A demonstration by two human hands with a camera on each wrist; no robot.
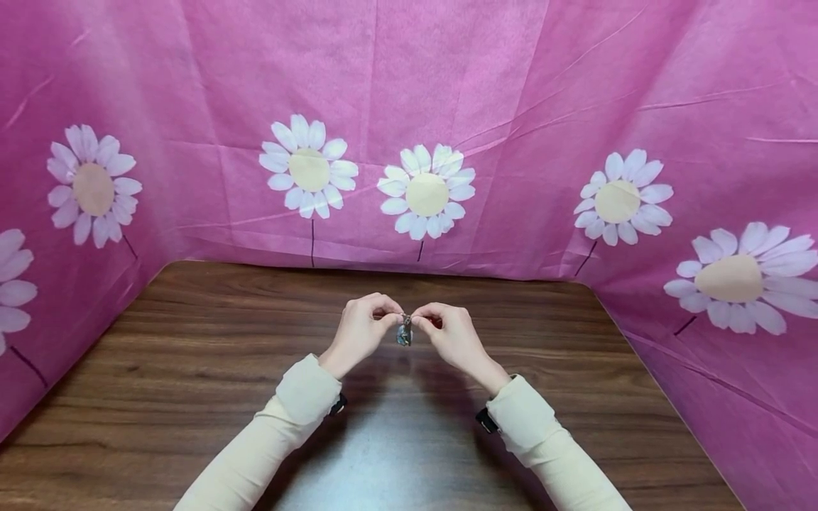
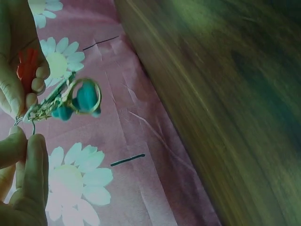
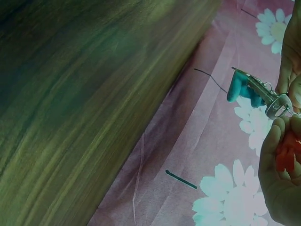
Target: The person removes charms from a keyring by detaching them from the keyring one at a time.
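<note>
Both hands meet over the far half of the table, with a small keychain (image 1: 405,333) hanging between their fingertips. Thumb and fingers of my left hand (image 1: 361,330) pinch its thin metal ring from one side. From the other side, my right hand (image 1: 452,339) pinches at the same ring. A silver key (image 3: 261,89) hangs from it in the right wrist view. Beside the key dangles a teal charm (image 2: 86,98) with a gold-coloured hoop around part of it. Inside the right hand's curled fingers shows a red-orange patch (image 2: 28,68). Fingertips partly hide the ring.
A dark wood-grain table (image 1: 211,355) lies under the hands. Pink cloth (image 1: 409,85) printed with white daisies stands around its back and both sides. Black bands (image 1: 487,420) sit at the wrists, below rolled cream sleeves (image 1: 307,390).
</note>
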